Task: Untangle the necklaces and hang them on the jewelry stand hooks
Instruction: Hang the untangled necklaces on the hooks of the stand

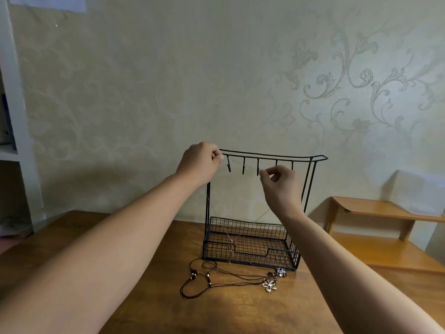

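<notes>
Against patterned wallpaper, both hands, left and right, pinch a thin chain along the stand's hooks (mid-hanging, seemingly), needing it lowered onto one.

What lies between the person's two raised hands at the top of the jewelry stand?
In the head view, a thin chain stretches from the left hand to the right hand, crossing the stand's hooks.

One head-worn, wide-angle view looks forward and slightly down from behind both outstretched forearms, facing the wall. The jewelry stand sits centred at arm's reach, with the worktop spreading below and before it, toward the camera.
</notes>
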